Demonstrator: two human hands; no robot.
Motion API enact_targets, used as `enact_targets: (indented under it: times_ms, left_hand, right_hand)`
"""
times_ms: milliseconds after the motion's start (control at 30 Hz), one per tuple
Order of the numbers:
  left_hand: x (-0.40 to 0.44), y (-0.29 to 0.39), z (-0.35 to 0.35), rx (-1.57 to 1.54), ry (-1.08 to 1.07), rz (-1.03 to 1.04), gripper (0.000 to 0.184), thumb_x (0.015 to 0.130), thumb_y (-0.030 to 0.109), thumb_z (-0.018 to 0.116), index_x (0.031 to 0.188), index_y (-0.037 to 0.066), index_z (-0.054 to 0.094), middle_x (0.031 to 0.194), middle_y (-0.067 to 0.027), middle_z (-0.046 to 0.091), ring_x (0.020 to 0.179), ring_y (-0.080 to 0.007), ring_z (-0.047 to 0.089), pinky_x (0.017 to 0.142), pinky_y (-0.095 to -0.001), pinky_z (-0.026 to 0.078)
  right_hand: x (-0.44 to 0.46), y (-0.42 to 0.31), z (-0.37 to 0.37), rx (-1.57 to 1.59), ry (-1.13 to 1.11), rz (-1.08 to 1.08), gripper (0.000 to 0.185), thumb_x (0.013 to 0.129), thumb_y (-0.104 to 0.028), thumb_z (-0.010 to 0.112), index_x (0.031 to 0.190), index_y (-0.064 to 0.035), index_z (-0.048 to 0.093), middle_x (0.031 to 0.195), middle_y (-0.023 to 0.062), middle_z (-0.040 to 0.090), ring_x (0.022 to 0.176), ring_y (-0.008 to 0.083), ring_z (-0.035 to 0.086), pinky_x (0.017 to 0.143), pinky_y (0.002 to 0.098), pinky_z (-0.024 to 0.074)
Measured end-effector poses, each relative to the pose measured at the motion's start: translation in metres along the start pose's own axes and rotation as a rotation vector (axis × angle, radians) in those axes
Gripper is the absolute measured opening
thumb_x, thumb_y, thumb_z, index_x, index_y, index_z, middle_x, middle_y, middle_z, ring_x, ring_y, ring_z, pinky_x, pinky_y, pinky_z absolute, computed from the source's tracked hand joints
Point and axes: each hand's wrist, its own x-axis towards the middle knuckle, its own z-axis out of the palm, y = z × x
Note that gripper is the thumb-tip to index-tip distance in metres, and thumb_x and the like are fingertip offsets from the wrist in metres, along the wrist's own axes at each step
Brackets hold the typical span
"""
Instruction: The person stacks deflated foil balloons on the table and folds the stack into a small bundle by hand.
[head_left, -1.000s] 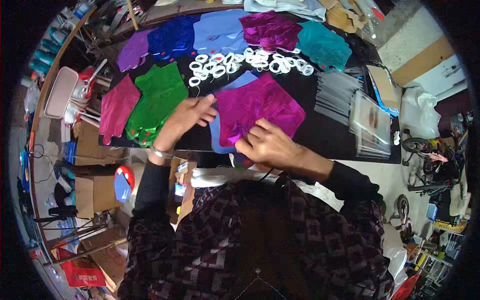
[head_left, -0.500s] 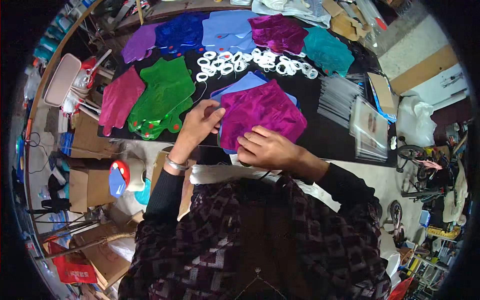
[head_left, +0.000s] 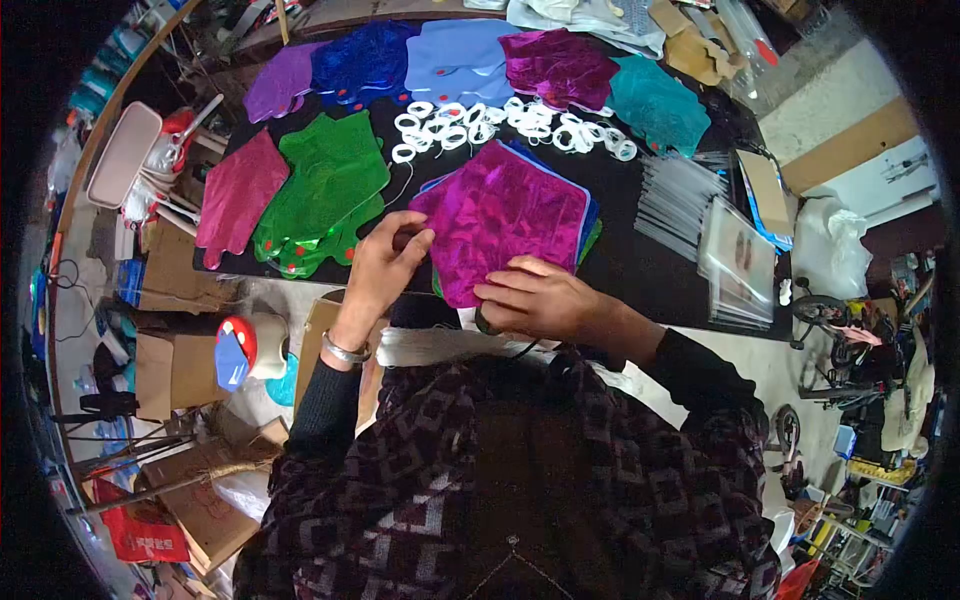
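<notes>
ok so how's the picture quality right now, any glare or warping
Head view: strong fisheye bowing, black corners, highlights on the magenta foil sheet and green foil sheets, glare on the clear plastic packets, small background items too small to make out

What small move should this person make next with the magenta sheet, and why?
Probably square the magenta sheet with those beneath it: a blue edge and a green edge stick out on the right, and the left hand and right hand are both at the pile.
</notes>
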Motion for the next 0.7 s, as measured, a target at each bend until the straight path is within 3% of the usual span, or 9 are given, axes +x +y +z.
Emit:
enact_targets:
  times_ms: [67,167,200,233,433,700]
  left_hand:
    - [-0.001,0.002,-0.002,0.038,0.010,-0.001,0.028,0.097,0.015,0.070,0.121,0.001,0.067,0.093,-0.0060,0.071,0.072,-0.0117,0.063,0.064,-0.0240,0.049]
    - [0.000,0.004,-0.005,0.080,0.013,0.003,0.028,0.097,0.015,0.070,0.121,0.001,0.068,0.094,-0.0059,0.072,0.074,-0.0122,0.063,0.066,-0.0245,0.049]
    - [0.000,0.004,-0.005,0.090,0.025,0.021,0.027,0.097,0.015,0.070,0.120,0.001,0.069,0.095,-0.0057,0.072,0.075,-0.0125,0.063,0.067,-0.0248,0.050]
    - [0.001,0.004,-0.006,0.101,0.033,0.037,0.026,0.097,0.015,0.070,0.119,0.002,0.070,0.096,-0.0056,0.072,0.076,-0.0127,0.063,0.068,-0.0252,0.050]
    - [-0.001,0.006,-0.005,0.124,0.031,0.072,0.023,0.097,0.014,0.070,0.117,0.003,0.072,0.101,-0.0051,0.073,0.081,-0.0145,0.064,0.073,-0.0268,0.051]
    - [0.010,0.022,0.008,0.147,0.007,0.230,0.021,0.097,0.013,0.070,0.116,0.005,0.072,0.108,-0.0052,0.071,0.090,-0.0154,0.063,0.082,-0.0266,0.050]
  right_hand:
    - [0.000,0.001,-0.015,0.028,0.026,0.049,0.032,0.090,-0.037,0.070,0.110,-0.0127,0.068,0.128,0.0025,0.066,0.114,0.0190,0.063,0.100,0.0381,0.0491]
    - [0.019,0.017,-0.107,0.345,0.140,0.415,0.044,0.092,-0.048,0.069,0.118,-0.0123,0.071,0.132,0.0048,0.067,0.120,0.0221,0.061,0.101,0.0396,0.0444]
    - [0.026,0.029,-0.148,0.298,0.312,0.377,0.049,0.081,-0.039,0.079,0.120,-0.0095,0.069,0.119,0.0062,0.071,0.107,0.0246,0.064,0.091,0.0406,0.0482]
    - [0.009,0.028,-0.123,0.302,0.316,0.386,0.049,0.081,-0.039,0.079,0.120,-0.0095,0.069,0.119,0.0062,0.071,0.107,0.0246,0.064,0.091,0.0406,0.0482]
    - [-0.038,0.005,-0.177,0.200,0.370,0.619,0.046,0.084,-0.036,0.075,0.121,-0.0082,0.069,0.115,0.0063,0.071,0.101,0.0241,0.064,0.088,0.0398,0.0489]
    - [-0.114,-0.043,-0.256,-0.204,0.391,0.967,0.043,0.088,-0.033,0.071,0.121,-0.0064,0.068,0.109,0.0064,0.071,0.094,0.0234,0.063,0.084,0.0386,0.0499]
